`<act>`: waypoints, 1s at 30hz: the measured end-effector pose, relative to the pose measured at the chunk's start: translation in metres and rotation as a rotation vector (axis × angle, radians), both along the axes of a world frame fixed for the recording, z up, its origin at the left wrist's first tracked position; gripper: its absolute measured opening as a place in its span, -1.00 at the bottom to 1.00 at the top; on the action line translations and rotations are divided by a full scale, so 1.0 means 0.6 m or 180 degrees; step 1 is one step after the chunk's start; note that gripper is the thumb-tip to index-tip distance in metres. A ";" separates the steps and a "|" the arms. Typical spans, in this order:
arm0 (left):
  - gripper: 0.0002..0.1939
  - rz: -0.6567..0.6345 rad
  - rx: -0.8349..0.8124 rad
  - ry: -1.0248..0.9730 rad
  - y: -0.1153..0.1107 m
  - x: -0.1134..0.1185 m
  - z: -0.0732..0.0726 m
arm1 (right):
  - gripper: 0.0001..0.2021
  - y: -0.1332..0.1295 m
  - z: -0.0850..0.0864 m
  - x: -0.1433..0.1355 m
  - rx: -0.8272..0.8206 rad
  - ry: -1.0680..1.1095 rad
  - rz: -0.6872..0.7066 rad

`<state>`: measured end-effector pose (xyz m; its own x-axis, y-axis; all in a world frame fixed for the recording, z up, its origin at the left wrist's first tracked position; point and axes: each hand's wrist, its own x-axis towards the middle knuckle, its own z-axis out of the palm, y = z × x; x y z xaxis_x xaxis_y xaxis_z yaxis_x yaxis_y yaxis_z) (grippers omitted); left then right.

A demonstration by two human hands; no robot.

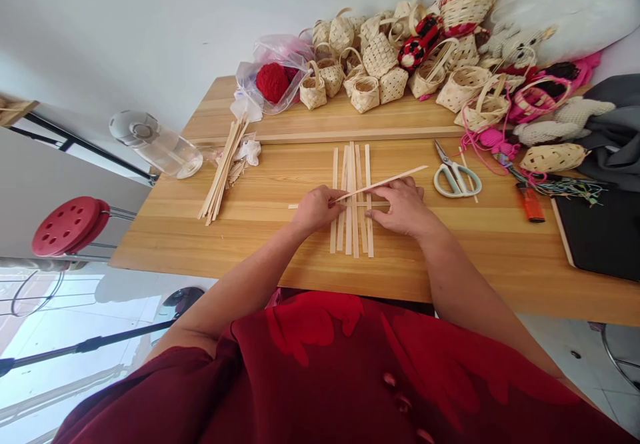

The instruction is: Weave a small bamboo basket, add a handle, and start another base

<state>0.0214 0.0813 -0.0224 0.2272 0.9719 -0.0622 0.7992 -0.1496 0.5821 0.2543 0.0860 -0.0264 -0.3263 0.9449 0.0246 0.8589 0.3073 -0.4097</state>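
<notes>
Several pale wooden strips (355, 237) lie upright side by side on the table, with one cross strip (293, 207) running sideways among them. Above that crossing, a slanted strip (413, 172) rises to the right. My left hand (319, 209) pinches its lower left end. My right hand (403, 205) has its fingers behind and under the slanted strip, thumb near the rightmost upright strip; its fingertips are partly hidden, so its grip is unclear.
A bundle of strips (225, 167) and a water bottle (157, 144) are at the left of the wooden table (250, 257). Scissors (456, 176), an orange lighter (531, 203) and a black flat object (600, 234) are at the right. Small woven baskets (365, 93) and red yarn (273, 83) line the back.
</notes>
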 end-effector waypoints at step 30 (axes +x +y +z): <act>-0.66 -0.0002 -0.0031 -0.0200 0.006 -0.008 -0.013 | -0.52 -0.001 0.013 -0.005 -0.0115 -0.0033 -0.0050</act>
